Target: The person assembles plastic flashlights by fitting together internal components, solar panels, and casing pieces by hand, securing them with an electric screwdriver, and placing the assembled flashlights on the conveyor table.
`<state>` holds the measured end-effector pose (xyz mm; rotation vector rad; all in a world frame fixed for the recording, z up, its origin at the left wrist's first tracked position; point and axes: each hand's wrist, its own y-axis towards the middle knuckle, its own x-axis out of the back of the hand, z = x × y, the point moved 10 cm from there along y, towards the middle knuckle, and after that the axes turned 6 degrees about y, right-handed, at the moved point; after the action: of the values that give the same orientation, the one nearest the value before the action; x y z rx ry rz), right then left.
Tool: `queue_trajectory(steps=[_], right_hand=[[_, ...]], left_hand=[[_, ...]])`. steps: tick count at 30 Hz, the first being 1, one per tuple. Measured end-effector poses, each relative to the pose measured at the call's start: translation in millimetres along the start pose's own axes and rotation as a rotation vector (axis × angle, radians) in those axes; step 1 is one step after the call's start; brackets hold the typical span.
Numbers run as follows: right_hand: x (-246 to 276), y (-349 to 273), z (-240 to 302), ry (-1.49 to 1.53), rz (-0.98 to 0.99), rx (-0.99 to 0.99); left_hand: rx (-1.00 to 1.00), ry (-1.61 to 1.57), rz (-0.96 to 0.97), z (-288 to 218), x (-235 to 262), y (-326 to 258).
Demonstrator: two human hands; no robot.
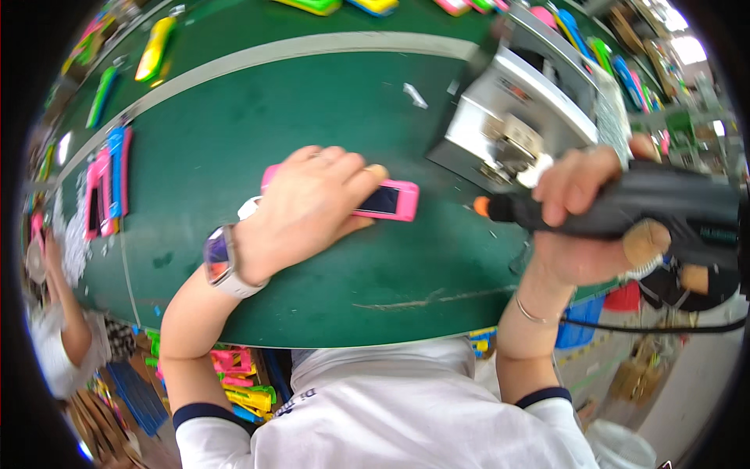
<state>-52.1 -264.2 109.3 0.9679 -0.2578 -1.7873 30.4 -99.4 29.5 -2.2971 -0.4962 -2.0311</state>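
My left hand (308,195) is closed over a pink plastic casing (407,202) with a dark rectangular window, holding it down on the green tabletop. The casing's far end pokes out past my fingers, and its middle is hidden under the palm. On the right, my right hand (582,207) grips a black electric screwdriver (687,203), held roughly level. Its orange tip (481,206) points left toward the casing, apart from it. Just beyond the tip stands a silver box-shaped machine (469,129) that looks like a screw feeder.
Pink and blue casings (117,172) lie at the table's left. Yellow (155,48) and green (101,97) ones lie beyond the pale strip. A white scrap (415,95) sits near the feeder. Coloured parts (248,391) fill space below the table edge. Another person (70,336) works at far left.
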Motion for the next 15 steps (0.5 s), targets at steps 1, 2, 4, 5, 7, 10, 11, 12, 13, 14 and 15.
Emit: queue_trajectory(steps=[1,2,4,5,7,10,11,12,13,14,15], right_hand=[[-0.9,-3.5,3.6,-0.013,-0.051,0.01],[-0.8,-7.2,7.7,-0.019,-0.059,0.028],[12.0,-17.7,12.2,-0.191,-0.128,0.052],[16.7,-21.6,7.5,-0.148,-0.129,0.012],[45.3,-28.1,13.8,-0.038,-0.195,-0.003],[20.3,-33.7,1.2,0.319,0.085,-0.167],[18.0,-33.5,3.8,0.456,0.38,-0.198],[21.5,-29.3,14.7,0.261,0.211,-0.076],[23.9,-30.8,32.4,0.061,0.035,0.038],[21.3,-28.6,37.8,0.086,0.052,0.033],[29.6,-28.2,46.1,-0.014,-0.007,0.06]], left_hand=[[0.023,-0.004,0.04,4.9,2.7,-1.9],[0.02,-0.016,0.012,4.7,0.9,-3.5],[0.001,-0.15,-0.03,-5.2,-6.2,3.4],[-0.037,-0.274,-0.235,-12.9,6.7,-1.0],[-0.051,-0.298,-0.348,-43.4,8.1,11.5],[-0.102,-0.223,-0.442,-74.9,-19.1,19.6],[-0.109,-0.262,-0.474,-77.4,-20.3,20.4],[-0.087,-0.226,-0.473,-74.7,-20.6,19.6],[-0.075,-0.246,-0.454,-72.4,-22.3,19.0],[-0.066,-0.272,-0.439,-67.4,-21.9,20.1],[-0.046,-0.253,-0.441,-61.2,-18.7,21.2]])
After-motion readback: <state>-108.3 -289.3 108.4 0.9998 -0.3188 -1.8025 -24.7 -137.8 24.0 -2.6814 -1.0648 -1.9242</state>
